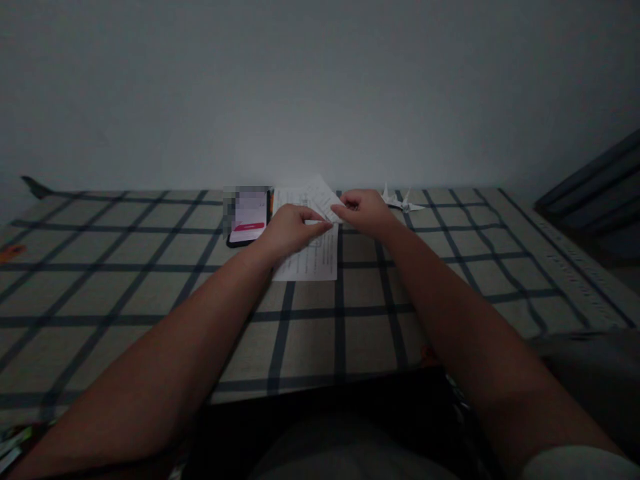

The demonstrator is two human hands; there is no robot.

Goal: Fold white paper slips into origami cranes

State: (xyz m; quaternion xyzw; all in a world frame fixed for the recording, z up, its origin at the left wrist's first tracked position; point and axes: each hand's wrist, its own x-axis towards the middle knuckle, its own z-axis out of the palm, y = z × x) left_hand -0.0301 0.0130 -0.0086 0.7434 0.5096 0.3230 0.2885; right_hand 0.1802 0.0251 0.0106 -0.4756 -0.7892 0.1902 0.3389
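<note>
The fingers (313,219) of the left hand (290,230) lie stretched out and flat, pressing down on a printed sheet of paper (313,260); they grip nothing. The fingers (346,208) of the right hand (369,211) are curled in and seem closed on the sheet's far right corner. That corner is lifted and turned over toward the middle as a slanted flap (317,192). The 2 hands nearly meet at the fingertips over the sheet's far half.

The sheet lies on a checked cloth (150,287) near its far edge, roughly midway along it, close to the wall (320,87). Just beside the sheet on the left lies a phone (249,217) with its screen lit. To the right, near the same far edge and apart from the right hand, sits 1 small folded paper bird (403,200). A small orange thing (13,252) shows at the cloth's left edge, too dim to tell.

The step in hand looks like a fold: a corner brought across, not yet creased flat. The next move calls for the left hand to pin the sheet against sliding. The right hand must square up the flap's edge before pressing, since the cloth probably gives little backing for a sharp crease.
</note>
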